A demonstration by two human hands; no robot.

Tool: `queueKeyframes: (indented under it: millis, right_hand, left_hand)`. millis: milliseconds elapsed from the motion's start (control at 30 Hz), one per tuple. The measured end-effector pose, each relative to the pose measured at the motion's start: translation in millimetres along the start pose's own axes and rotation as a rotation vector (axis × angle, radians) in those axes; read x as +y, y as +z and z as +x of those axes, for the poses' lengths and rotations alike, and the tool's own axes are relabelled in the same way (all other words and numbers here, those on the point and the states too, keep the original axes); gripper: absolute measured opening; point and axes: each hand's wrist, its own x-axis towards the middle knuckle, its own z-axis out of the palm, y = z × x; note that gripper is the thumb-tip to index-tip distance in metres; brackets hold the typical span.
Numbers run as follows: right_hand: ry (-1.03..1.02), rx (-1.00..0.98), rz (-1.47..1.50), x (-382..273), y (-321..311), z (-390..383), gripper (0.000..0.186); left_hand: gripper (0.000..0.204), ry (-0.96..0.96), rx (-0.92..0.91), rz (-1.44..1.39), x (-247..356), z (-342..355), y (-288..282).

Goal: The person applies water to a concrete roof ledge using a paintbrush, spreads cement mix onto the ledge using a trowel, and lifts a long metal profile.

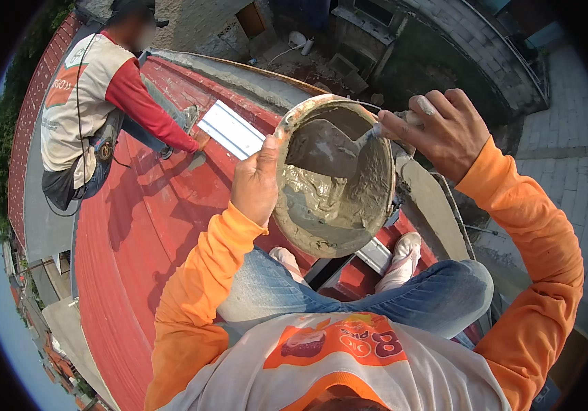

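Note:
A round bucket (335,250) crusted with dried cement is tilted in front of me above the roof. Wet grey mortar (311,188) lies inside it. My left hand (256,181) grips the bucket's left rim, thumb over the edge. At the opposite rim, my right hand (448,130) is closed round the handle of a trowel. The mortar-smeared trowel blade (325,147) reaches into the bucket. The right hand's fingers carry some dried mortar.
I sit on a sloping red metal roof (171,198); my feet rest below the bucket. A co-worker (88,103) crouches at left, one hand near a silver metal strip (234,130). A mortar-covered ledge (431,198) runs along the right; beyond it the ground drops well below.

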Motion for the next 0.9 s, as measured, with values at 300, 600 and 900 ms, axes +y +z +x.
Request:
queueKeyframes:
  millis: [300,600,900]
  right_hand:
    - [-0.338,0.203,0.013,8,-17,18,0.046]
    - [0.135,0.015,0.460,-1,11,-115,0.056]
    - [1.158,0.009,0.727,-139,74,-318,0.047]
  left_hand:
    - [0.058,-0.085,0.047,-0.144,-12,12,-7]
    - [0.050,-0.220,-0.028,-0.308,-19,12,-25]
    - [0.053,-0.266,0.086,-0.451,6,3,-38]
